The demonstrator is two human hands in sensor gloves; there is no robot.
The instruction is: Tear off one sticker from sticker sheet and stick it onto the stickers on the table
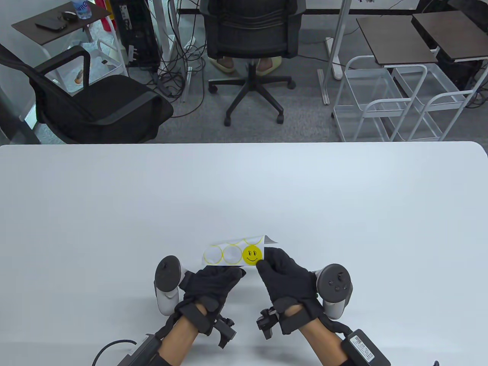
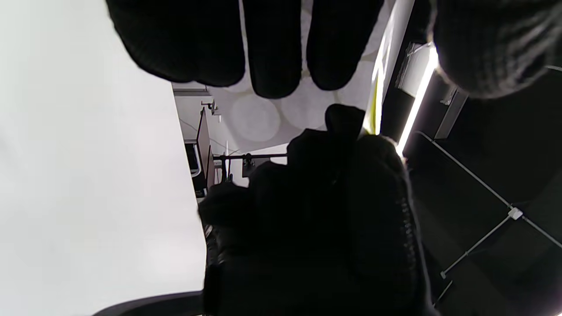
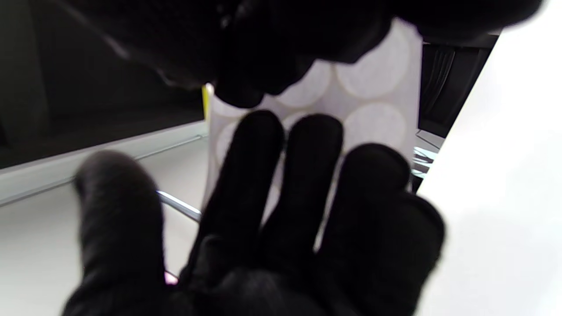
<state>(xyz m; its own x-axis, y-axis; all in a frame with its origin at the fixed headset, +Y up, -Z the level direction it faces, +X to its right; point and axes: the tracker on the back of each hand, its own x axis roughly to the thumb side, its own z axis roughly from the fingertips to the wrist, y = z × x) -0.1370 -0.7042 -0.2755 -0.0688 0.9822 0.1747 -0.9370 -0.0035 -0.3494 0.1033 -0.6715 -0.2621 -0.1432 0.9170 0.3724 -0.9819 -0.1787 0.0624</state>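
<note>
Above the near edge of a white desk point(image 1: 244, 183), the left hand point(image 1: 207, 284) holds up a sticker sheet point(image 1: 238, 252), likely to steady it, while the right hand point(image 1: 286, 276) pinches the sheet's right end beside a yellow smiley sticker point(image 1: 252, 255), apparently to peel it. Two emptied circles lie to its left. Beyond the desk are black office chairs point(image 1: 249, 42), grey carpet and white metal racks point(image 1: 396, 103).

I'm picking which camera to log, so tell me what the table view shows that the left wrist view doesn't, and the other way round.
Only the table view shows the yellow smiley sticker, the right hand at it, and the sheet's curled corner. Only the left wrist view shows the sheet's pale underside with faint circles, left-hand fingers against it. Both show the sticker sheet held by the left hand above the white table.
</note>
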